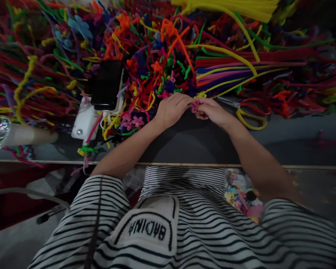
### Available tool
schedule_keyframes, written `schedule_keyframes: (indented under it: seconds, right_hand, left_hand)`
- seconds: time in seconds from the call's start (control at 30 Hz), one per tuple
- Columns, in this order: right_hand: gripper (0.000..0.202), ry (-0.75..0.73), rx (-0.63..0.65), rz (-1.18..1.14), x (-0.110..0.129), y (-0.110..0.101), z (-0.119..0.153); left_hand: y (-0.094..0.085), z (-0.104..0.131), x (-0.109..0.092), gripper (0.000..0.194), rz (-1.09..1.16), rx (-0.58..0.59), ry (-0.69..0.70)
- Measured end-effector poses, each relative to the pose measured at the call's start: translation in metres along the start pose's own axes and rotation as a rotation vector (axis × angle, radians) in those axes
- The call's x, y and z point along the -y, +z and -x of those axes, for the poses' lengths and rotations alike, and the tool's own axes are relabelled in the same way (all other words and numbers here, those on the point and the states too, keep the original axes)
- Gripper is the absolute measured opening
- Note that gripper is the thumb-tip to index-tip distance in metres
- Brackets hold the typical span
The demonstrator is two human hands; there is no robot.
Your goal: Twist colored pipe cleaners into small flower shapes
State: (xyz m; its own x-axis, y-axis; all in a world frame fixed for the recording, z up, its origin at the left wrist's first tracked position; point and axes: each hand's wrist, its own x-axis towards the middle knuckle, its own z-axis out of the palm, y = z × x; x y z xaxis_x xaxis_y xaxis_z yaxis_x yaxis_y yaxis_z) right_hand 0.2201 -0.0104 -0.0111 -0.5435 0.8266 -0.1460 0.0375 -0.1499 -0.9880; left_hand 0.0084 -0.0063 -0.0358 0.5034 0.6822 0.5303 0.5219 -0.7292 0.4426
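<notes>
Between my two hands is a small pink pipe-cleaner flower (195,105), held above the near part of the dark table (190,144). The fingers of my left hand (172,109) are bent together and pinch its left side. From the other side, my right hand (212,111) grips it between thumb and curled fingers. Finished-looking pink flowers (137,121) lie left of my left hand. Scissors (252,112) with red and yellow handles rest just right of my right hand, blades toward it. My fingertips partly cover the flower.
Heaps of coloured pipe cleaners (226,71) cover the table's far side. A black phone (108,84) lies at left, near a white power bank (85,119) with a cable. A roll wrapped in clear plastic (25,134) is farther left. The table's edge (184,164) runs before my body.
</notes>
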Motion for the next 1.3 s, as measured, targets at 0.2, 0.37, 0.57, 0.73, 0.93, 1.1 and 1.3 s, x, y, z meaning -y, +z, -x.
schedule_keyframes:
  seconds: [0.2,0.37,0.57,0.73,0.93,1.1,1.3]
  right_hand:
    - [0.008,-0.001,0.044,-0.002,-0.003,-0.001,0.0]
    - [0.028,-0.076,0.077,-0.041,-0.014,-0.009,0.0]
    - [0.052,-0.127,0.138,-0.094,-0.015,-0.013,0.0]
    - [0.053,-0.128,0.134,-0.167,-0.01,-0.011,0.002]
    - [0.05,-0.17,0.153,-0.101,-0.008,-0.011,0.003]
    - [0.051,-0.214,0.181,-0.024,-0.011,-0.009,0.002]
    - [0.051,-0.204,0.16,-0.003,-0.012,-0.007,0.001]
  left_hand:
    - [-0.003,0.002,0.005,0.033,-0.063,0.009,0.041]
    - [-0.009,0.002,0.008,0.032,-0.226,0.023,0.199]
    - [-0.015,0.005,0.005,0.035,-0.245,0.085,0.192]
    - [-0.018,0.01,0.002,0.035,-0.227,0.098,0.155]
    - [-0.018,0.007,0.003,0.037,-0.214,0.093,0.144]
    - [-0.016,0.003,0.005,0.037,-0.237,0.122,0.175]
    - [-0.018,0.002,0.003,0.037,-0.248,0.131,0.196]
